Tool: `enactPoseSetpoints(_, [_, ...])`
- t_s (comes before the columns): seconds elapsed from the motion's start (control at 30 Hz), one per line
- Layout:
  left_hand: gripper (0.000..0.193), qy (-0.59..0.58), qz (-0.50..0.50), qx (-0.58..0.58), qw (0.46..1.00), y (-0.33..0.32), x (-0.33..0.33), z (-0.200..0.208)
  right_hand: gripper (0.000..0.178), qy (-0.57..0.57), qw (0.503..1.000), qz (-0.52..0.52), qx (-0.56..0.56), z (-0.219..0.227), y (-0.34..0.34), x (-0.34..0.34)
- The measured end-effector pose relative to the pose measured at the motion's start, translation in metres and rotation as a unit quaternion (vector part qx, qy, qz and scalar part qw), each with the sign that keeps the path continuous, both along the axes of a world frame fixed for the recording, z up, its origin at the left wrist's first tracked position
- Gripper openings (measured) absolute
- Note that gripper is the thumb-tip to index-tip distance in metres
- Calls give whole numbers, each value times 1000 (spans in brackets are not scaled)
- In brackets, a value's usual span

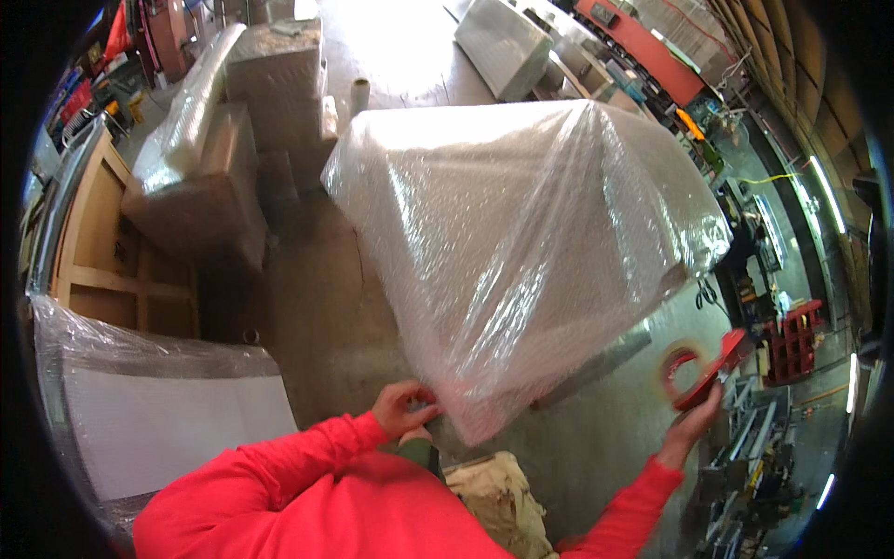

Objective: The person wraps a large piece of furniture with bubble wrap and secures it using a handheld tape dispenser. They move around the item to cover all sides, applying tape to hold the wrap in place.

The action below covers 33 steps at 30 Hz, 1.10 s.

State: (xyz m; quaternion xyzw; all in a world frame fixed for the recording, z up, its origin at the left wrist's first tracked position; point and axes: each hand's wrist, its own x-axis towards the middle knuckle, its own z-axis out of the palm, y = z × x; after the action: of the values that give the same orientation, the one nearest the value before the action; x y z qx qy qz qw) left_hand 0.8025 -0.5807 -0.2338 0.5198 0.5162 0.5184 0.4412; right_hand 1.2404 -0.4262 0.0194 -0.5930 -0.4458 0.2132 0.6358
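A large boxy piece draped in clear bubble wrap (521,233) stands in front of me, its lower corner hanging toward me. My left hand (405,408) is closed at the left edge of that corner, thumb and fingers pinched on the wrap. Out to the right, my right hand (691,430) grips a red tape gun (715,374) by its handle. A roll of tape sits on the gun, held well apart from the wrapped piece. Red sleeves cover both arms.
Wrapped boxes (275,84) are stacked at the back left, near a wooden crate frame (112,279). A white panel in plastic (177,433) lies at my left. Another wrapped piece (503,47) stands farther back. Tools and a red slotted rack (792,343) line the right side.
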Motion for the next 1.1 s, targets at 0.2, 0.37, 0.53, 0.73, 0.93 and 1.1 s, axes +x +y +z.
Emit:
enactPoseSetpoints(0.2, [28, 29, -112, -24, 993, -20, -23, 19, 80, -58, 984, 114, -123, -69, -215, -135])
enactPoseSetpoints(0.37, [38, -132, -200, -159, 958, -68, -47, 48, 105, -412, 887, 204, -37, -81, -291, -203])
enactPoseSetpoints(0.53, [39, -279, -277, -256, 883, -111, -71, 90, 100, -484, 811, 328, -13, -96, -321, -235])
enactPoseSetpoints(0.73, [24, -339, -266, -248, 868, -126, -82, 71, 88, -512, 781, 358, 4, -102, -311, -253])
enactPoseSetpoints(0.93, [11, -212, -73, -49, 973, -93, -86, 48, 80, -594, 737, 322, -22, -95, -292, -258])
enactPoseSetpoints(1.1, [11, -167, 19, -4, 986, -17, -67, 11, 87, -721, 656, 221, -7, -112, -257, -224])
